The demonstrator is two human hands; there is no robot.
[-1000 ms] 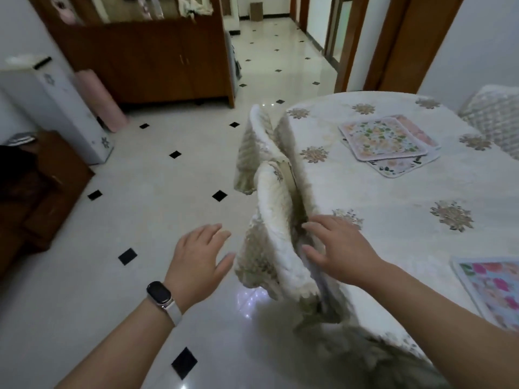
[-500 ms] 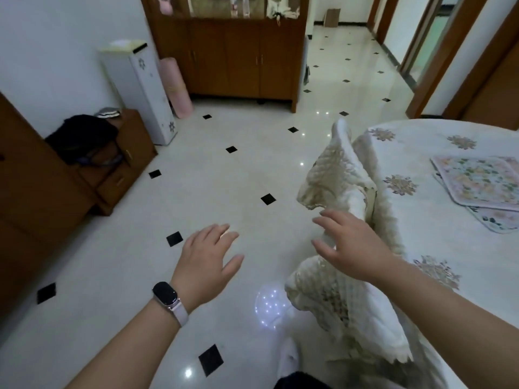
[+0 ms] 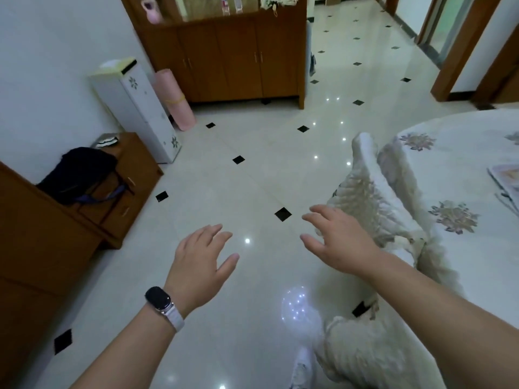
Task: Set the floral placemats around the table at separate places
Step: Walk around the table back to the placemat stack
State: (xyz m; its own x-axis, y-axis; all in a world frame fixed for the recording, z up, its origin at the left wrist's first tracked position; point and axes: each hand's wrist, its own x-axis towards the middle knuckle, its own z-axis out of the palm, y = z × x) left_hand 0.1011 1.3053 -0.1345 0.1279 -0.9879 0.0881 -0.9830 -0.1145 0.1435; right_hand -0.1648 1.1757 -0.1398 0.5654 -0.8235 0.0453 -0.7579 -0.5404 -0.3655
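Placemats [image 3: 505, 179] lie stacked at far right edge of frame, on the table [image 3: 463, 169] w/ its flowered cloth, mostly cut off. Chair covers [image 3: 373, 189] in quilted cream hang bunched at table's near side. Right hand [image 3: 335, 238] hovers just beside them, fingers spread, holding nothing. Left hand [image 3: 200, 263], watch [image 3: 158, 300] on wrist, is also open & empty over the tiled floor [image 3: 252, 178], well apart from table. Wooden cabinet [image 3: 230, 57] stands at back.

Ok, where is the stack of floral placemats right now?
In the head view, the placemats lie at the far right edge of the frame on the table, mostly cut off, beyond the right hand and the quilted chair cover.
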